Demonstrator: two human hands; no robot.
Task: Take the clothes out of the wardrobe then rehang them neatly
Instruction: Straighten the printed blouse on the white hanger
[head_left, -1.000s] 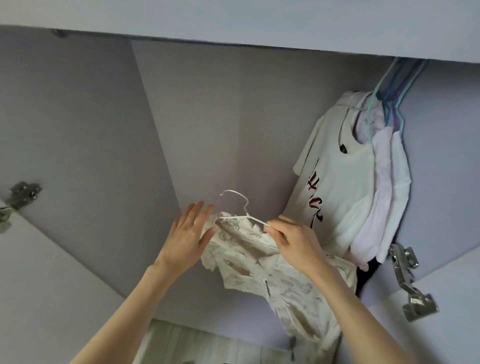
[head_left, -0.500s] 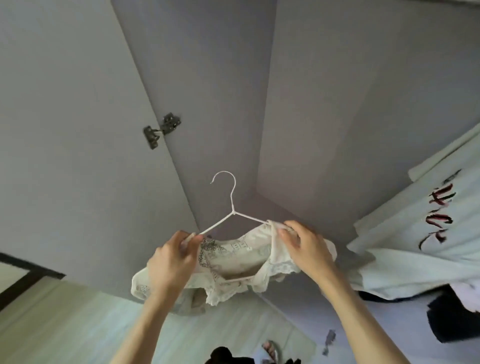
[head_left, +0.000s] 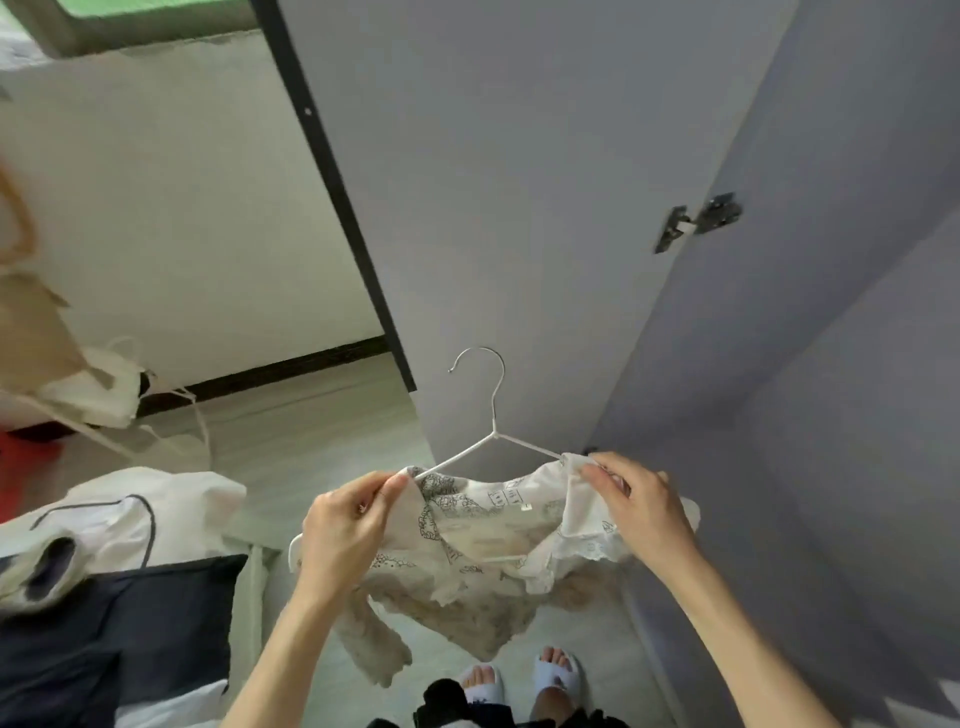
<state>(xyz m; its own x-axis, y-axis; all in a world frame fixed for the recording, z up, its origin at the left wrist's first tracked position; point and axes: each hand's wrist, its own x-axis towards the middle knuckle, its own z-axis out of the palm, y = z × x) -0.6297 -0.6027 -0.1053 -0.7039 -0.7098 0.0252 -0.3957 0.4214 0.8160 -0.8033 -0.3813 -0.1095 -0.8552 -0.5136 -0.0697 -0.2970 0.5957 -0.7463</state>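
A cream printed blouse (head_left: 467, 566) with lace trim hangs on a white wire hanger (head_left: 491, 421), held in front of me outside the wardrobe. My left hand (head_left: 348, 525) pinches the blouse's left shoulder where it meets the hanger arm. My right hand (head_left: 639, 504) grips the right shoulder fabric over the other hanger arm. The hook points up and is free. The open grey wardrobe door (head_left: 519, 208) stands behind the hanger. The clothes still in the wardrobe are out of view.
A door hinge (head_left: 696, 221) sits at the right on the wardrobe edge. White and dark clothes (head_left: 119, 561) lie piled at the lower left. A white rack with bags (head_left: 98, 395) stands at the far left. My slippered feet (head_left: 519, 680) are on the pale floor.
I have turned left and down, away from the wardrobe interior, carrying the blouse on its hanger out. The hanging shirts have left the view; floor and a clothes pile have come in.
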